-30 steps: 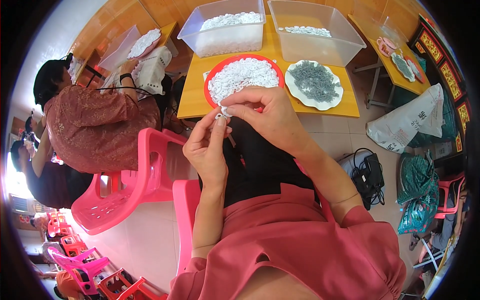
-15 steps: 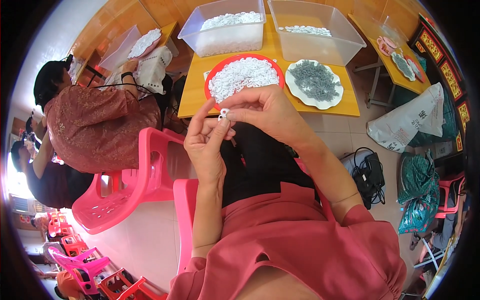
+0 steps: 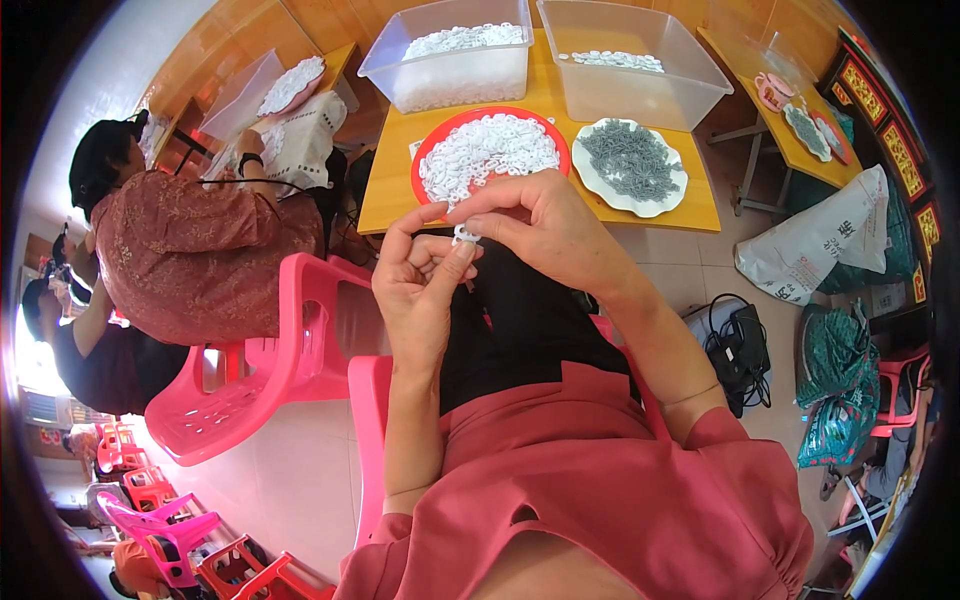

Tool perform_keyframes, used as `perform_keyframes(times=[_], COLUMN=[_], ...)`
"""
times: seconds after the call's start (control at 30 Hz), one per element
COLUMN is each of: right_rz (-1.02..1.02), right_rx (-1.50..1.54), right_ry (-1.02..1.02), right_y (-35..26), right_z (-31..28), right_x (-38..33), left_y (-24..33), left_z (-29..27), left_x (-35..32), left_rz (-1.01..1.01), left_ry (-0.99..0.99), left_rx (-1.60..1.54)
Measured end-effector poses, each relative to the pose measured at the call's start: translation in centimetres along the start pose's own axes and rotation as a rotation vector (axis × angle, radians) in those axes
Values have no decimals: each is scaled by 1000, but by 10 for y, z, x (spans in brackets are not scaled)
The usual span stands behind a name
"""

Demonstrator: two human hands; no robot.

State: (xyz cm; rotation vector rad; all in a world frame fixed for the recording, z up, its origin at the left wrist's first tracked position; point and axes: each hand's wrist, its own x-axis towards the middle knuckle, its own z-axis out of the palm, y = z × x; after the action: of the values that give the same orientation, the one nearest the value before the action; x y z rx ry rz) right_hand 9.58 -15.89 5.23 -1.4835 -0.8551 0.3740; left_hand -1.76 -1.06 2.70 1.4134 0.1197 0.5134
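A small white plastic piece (image 3: 463, 235) with a hole in it is pinched between my hands, just in front of the table edge. My left hand (image 3: 425, 275) grips it from below with thumb and finger, its other fingers curled. From the right, my right hand (image 3: 535, 215) closes on it with thumb and forefinger. Whether there is a second part between the fingertips is too small to make out. Beyond the hands stands a red round tray (image 3: 563, 160) heaped with similar white pieces (image 3: 490, 150). To its right lies a white scalloped plate (image 3: 645, 208) of small grey pin-like parts (image 3: 630, 160).
Two clear plastic bins (image 3: 445, 85) (image 3: 635, 98) holding white pieces stand at the back of the yellow table (image 3: 390, 205). A person in a patterned top (image 3: 200, 250) sits at left by a pink chair (image 3: 240, 400). White sack (image 3: 815, 240) and black cables (image 3: 737, 350) lie at right.
Both hands have shifted slightly right. The white piece has turned between the fingertips, and my left fingers have curled in more.
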Motion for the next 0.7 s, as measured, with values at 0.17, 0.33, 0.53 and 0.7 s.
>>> perform_keyframes(times=[0.17, 0.33, 0.53, 0.7], right_rz=[-29, 81, 106, 28], right_rx=[-62, 252, 3, 35], right_ry=[-21, 24, -109, -117], right_y=[-4, -1, -8, -9], right_z=[-5, -2, -7, -7], right_x=[0, 3, 1, -1], left_y=[-1, 3, 6, 5], left_z=[6, 6, 5, -4], left_x=[0, 1, -1, -1], left_rz=[13, 48, 58, 21], left_ry=[16, 59, 72, -1], left_rx=[-27, -53, -64, -87])
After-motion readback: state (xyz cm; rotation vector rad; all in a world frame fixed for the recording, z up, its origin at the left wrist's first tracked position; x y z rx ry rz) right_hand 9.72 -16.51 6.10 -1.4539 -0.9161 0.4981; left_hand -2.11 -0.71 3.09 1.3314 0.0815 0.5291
